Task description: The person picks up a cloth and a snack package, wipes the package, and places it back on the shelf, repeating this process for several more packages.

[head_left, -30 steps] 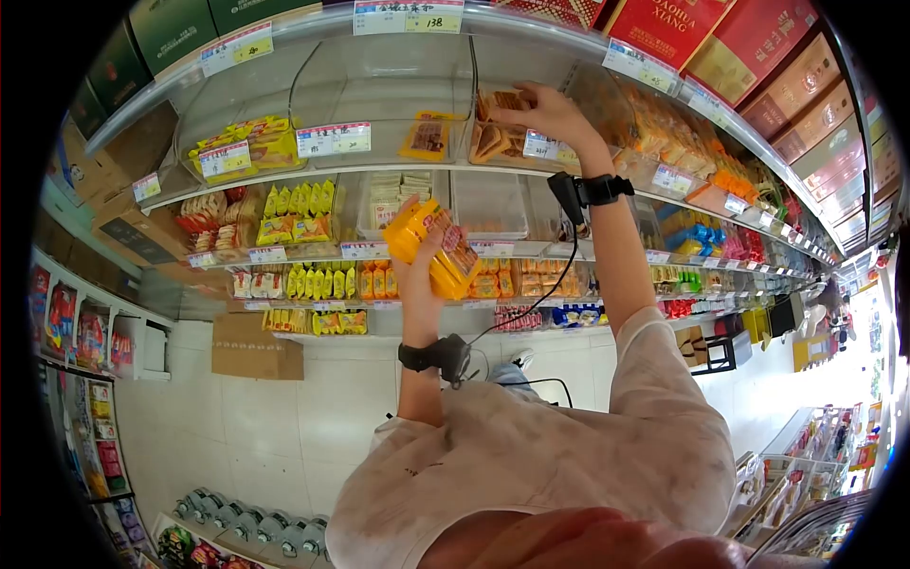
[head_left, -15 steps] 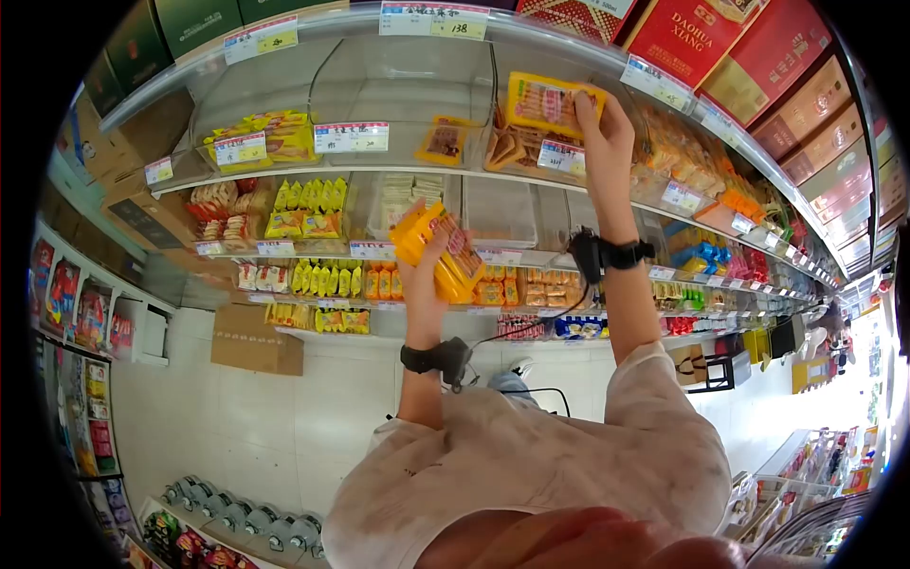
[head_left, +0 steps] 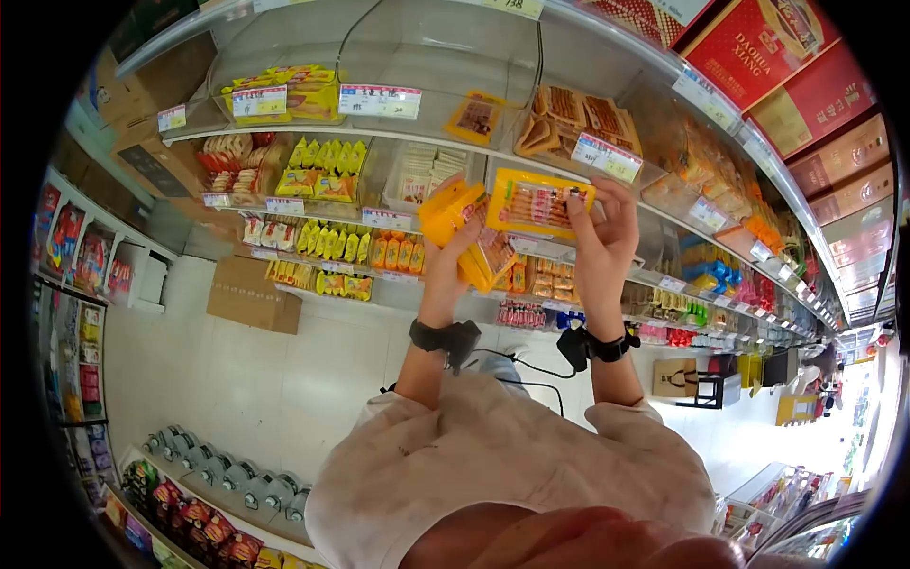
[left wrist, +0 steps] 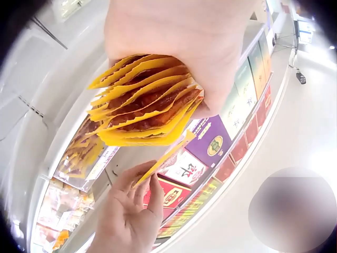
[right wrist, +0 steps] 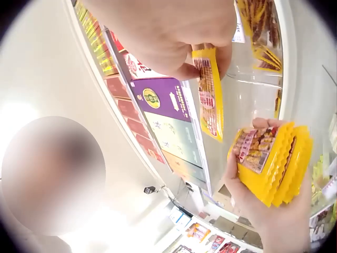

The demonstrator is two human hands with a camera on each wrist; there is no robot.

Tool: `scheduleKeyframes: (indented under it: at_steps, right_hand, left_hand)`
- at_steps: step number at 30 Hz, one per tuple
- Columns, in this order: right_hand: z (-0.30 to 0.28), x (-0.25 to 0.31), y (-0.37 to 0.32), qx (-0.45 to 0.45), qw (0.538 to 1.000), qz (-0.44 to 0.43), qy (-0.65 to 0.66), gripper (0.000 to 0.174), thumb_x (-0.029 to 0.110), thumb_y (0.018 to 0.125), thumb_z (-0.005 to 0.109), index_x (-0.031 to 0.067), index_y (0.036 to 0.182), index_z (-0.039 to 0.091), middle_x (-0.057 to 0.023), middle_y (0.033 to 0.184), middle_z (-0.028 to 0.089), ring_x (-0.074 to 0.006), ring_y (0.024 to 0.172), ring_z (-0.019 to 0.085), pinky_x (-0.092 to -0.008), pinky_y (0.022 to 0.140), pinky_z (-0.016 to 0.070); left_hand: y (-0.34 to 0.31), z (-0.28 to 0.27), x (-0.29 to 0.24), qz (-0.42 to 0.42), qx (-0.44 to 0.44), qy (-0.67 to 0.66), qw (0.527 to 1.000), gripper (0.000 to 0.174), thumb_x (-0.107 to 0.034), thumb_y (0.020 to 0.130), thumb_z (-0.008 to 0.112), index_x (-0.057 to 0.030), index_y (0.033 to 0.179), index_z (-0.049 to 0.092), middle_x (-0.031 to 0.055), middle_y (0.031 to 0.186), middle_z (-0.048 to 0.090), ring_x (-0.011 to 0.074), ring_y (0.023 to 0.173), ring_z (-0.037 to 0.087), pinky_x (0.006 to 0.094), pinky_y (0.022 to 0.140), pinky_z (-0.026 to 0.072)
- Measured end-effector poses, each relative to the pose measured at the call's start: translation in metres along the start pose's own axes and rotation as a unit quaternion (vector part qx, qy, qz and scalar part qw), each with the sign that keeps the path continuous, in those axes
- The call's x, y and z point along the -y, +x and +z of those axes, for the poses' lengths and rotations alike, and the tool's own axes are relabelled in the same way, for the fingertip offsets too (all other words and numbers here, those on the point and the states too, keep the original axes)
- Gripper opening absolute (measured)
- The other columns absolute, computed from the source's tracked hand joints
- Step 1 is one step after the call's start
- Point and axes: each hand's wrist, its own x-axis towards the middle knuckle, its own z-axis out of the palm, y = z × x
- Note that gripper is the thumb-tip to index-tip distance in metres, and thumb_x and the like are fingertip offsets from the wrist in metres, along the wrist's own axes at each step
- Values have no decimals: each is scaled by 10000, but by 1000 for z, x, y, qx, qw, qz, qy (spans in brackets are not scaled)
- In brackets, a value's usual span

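While the left hand grasps a stack of yellow packets, likely to keep them together, a single packet lies just right, pinched at its right end by the right hand, presumably leaving its front uncovered. The shelf edge bounds the far side; open room lies near.

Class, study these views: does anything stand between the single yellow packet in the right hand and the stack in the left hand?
Nothing visible does: the right wrist view shows an open gap between the single packet in the right hand and the left hand's stack.
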Motion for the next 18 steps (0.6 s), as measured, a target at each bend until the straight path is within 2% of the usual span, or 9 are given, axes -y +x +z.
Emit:
scheduleKeyframes:
  at_steps: [3, 6, 7, 10, 13, 18]
  right_hand:
    - [1, -4, -10, -6, 998, 60, -3, 343, -33, 945, 653, 12, 1255, 513, -33, 1114, 564, -112, 987, 625, -220, 795, 514]
    - [11, -9, -18, 2, 998, 68, 17, 347, -31, 937, 664, 13, 1254, 531, -16, 1059, 532, -97, 948, 606, -209, 778, 501]
    - [11, -12, -20, 18, 998, 57, 9, 374, -45, 928, 664, 10, 1275, 535, -8, 1039, 507, -92, 977, 577, -212, 789, 498]
    - [22, -7, -26, 44, 997, 55, -14, 383, -58, 922, 664, 7, 1280, 546, -4, 1015, 508, -85, 1005, 547, -238, 862, 494]
    - [22, -14, -34, 57, 995, 59, -63, 383, -75, 915, 663, 4, 1276, 559, -8, 1014, 541, -86, 1036, 540, -270, 954, 472]
    - [26, -13, -44, 77, 994, 44, -58, 381, -83, 906, 672, 2, 1263, 569, -27, 1055, 589, -100, 1061, 561, -294, 1014, 445]
  left_hand:
    - [-3, 2, 0, -19, 5, -1, 1000, 630, -24, 907, 674, -85, 1476, 411, 113, 1349, 545, 200, 1217, 564, 346, 1033, 485]
    - [-7, 0, 2, -25, -12, -8, 1000, 629, -16, 907, 668, -86, 1476, 412, 98, 1362, 533, 202, 1222, 556, 347, 1041, 476]
    - [-7, 0, 2, -22, -21, -11, 999, 628, -13, 907, 666, -86, 1477, 412, 93, 1363, 531, 203, 1223, 554, 347, 1043, 474]
    - [-4, 5, -5, 19, -9, 36, 999, 615, -117, 913, 658, -68, 1473, 410, 106, 1348, 560, 208, 1229, 576, 377, 1009, 517]
    - [-4, 3, -8, 24, -8, 35, 999, 619, -112, 914, 648, -65, 1480, 402, 109, 1346, 564, 210, 1213, 589, 379, 1004, 521]
    - [-6, -5, -5, 23, -24, 39, 999, 637, -122, 916, 631, -65, 1500, 385, 110, 1330, 577, 213, 1172, 615, 362, 991, 527]
